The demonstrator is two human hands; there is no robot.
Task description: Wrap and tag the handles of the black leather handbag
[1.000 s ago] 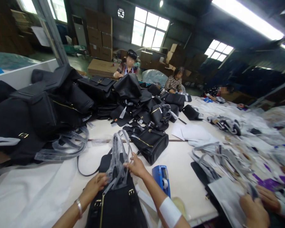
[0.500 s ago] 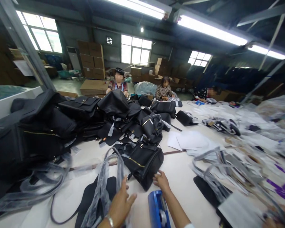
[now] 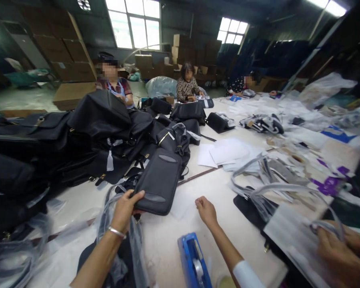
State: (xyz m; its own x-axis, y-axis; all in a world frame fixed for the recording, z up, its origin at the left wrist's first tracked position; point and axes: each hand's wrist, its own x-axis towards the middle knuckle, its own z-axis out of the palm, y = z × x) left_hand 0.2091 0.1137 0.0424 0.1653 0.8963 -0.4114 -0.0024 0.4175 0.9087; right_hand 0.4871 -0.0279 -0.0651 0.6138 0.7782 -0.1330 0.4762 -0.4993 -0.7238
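My left hand (image 3: 126,210) grips the near edge of a black bag (image 3: 159,181) that is tipped up with its flat bottom facing me. My right hand (image 3: 206,211) hovers over the white table (image 3: 225,224) just right of that bag, fingers loosely curled and holding nothing. Below my left wrist lies another black bag (image 3: 124,260) with clear-plastic-wrapped straps (image 3: 108,216). A blue tape dispenser (image 3: 193,262) sits on the table between my forearms.
A big heap of black bags (image 3: 78,140) fills the left and middle. White paper sheets (image 3: 223,154) and wrapped straps (image 3: 270,180) lie to the right. A co-worker's hands (image 3: 339,248) handle a bag at lower right. Three people sit at the far end.
My left hand left the wrapped straps and took hold of the black bag ahead, tipping it up. My right hand drew back from that bag. The view swung right and down.
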